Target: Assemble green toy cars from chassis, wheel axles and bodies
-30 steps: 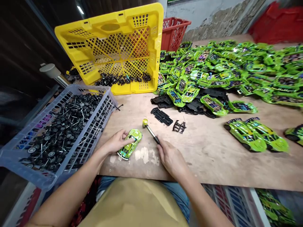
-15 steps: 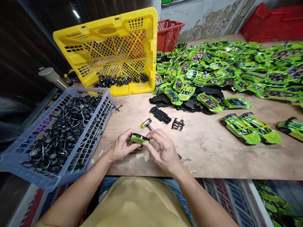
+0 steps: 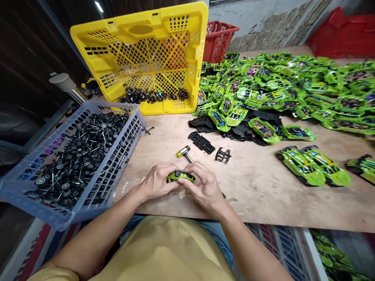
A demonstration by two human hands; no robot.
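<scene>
Between my hands, just above the table near its front edge, is a green toy car [image 3: 172, 177] turned on its side, with a black wheel showing on top. My left hand [image 3: 158, 180] is closed on one end of it, and my right hand [image 3: 202, 184] pinches the other end with thumb and fingers. Behind them lies a small hammer [image 3: 184, 151] with a yellow and black head; its handle runs partly behind my right hand. A black car base [image 3: 201, 142] and a dark spoiler-like part [image 3: 223, 155] rest farther back.
On the left stands a translucent crate [image 3: 107, 175] of wheels on axles. A yellow crate [image 3: 137, 29], tipped up, holds small black parts. Green car bodies [image 3: 263, 82] are heaped at the back right, over black bases. Finished-looking cars [image 3: 301, 166] stand at right.
Both hands have turned the toy car, so a wheel now faces up where its green and black end showed before. The camera view has shifted slightly.
</scene>
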